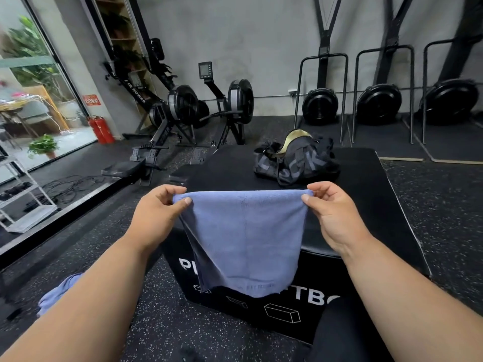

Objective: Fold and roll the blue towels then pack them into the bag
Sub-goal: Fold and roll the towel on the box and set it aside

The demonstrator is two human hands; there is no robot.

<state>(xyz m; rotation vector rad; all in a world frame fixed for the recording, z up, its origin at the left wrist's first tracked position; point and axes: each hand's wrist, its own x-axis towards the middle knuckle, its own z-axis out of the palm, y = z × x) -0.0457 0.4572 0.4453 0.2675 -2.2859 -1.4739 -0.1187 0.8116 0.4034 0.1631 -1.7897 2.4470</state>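
A blue towel (245, 239) hangs doubled over in front of me, its top fold stretched level above the near edge of a black box (230, 168). My left hand (156, 212) pinches the towel's upper left corner between thumb and fingers. My right hand (332, 212) pinches the upper right corner the same way. The towel's lower edge dangles over the box's front face. A black duffel bag (295, 160) with grey lettering and a gold-lined opening sits on the box's far right part. Another blue towel (60, 293) lies crumpled on the floor at my lower left, partly hidden by my left forearm.
Rowing machines (183, 113) stand beyond the box on the left. Black ski-type machines with metal frames (321, 100) line the back wall. A white shelf rack (23, 194), cables and a red fire extinguisher (100, 129) sit by the glass wall on the left. Speckled rubber floor surrounds the box.
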